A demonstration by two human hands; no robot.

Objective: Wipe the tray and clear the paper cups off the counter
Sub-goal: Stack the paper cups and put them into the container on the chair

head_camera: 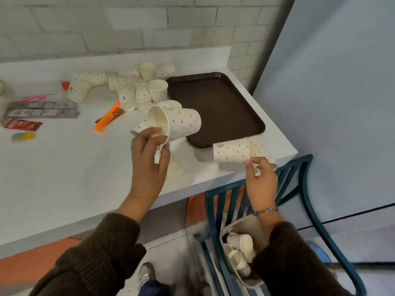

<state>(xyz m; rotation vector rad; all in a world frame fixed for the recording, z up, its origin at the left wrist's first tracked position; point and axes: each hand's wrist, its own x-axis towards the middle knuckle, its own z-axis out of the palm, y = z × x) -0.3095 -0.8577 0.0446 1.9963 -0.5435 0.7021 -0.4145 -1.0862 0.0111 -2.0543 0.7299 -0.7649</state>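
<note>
Nearest: grey bag (245, 278) on the seat of a blue slatted chair (307, 167), mouth open, several paper cups inside it (239, 242). The bag sits below the worktop's front edge, under the right forearm.

Left hand (147, 165): grip curled round the rims of a few dotted cups; the largest held cup (183, 124) lies sideways in the air, mouth towards the camera's left, above the worktop (64, 178) and just beside the tray's near-left corner.

Right hand (261, 182): grip pinching the rim of a second sideways cup (232, 153) over the worktop's near right corner, with another cup (257, 147) close behind it. Whether that one is also held, cannot tell. Beaded bracelet (266, 210) at the wrist.

Further back: dark brown tray (215, 107), flat on the right end of the worktop. Left of it, touching its far-left corner, a loose cluster of dotted cups (132, 88), some upright, some tipped over. Orange comb (106, 121) near that cluster; sachets and blister strips (42, 110) at far left.
</note>
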